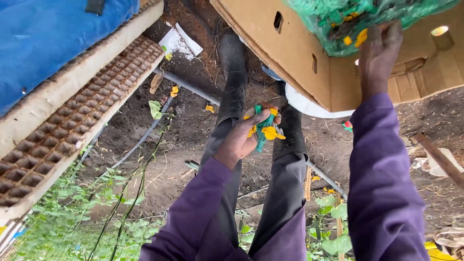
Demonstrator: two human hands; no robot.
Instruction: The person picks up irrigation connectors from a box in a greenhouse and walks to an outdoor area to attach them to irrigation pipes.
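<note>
The left hand (241, 137) is closed around a bunch of small green and yellow plastic clips (265, 129), their long axis pointing up-right. The right hand (379, 50), well apart, pinches a yellow clip (361, 37) at the green mesh bag (367, 12) in the cardboard box (295, 58).

Left hand (244, 137) clenched (right (379, 50) outstretched)

Right hand (379, 50): fingertips buried in the green plastic bag (367, 14), whose top is cut off by the upper edge; contents show only as yellow and green bits. Left hand (241, 137) curls round green and yellow clips (265, 129), count unclear. Cardboard box (299, 63) hides the white object (309, 106) beneath.
</note>
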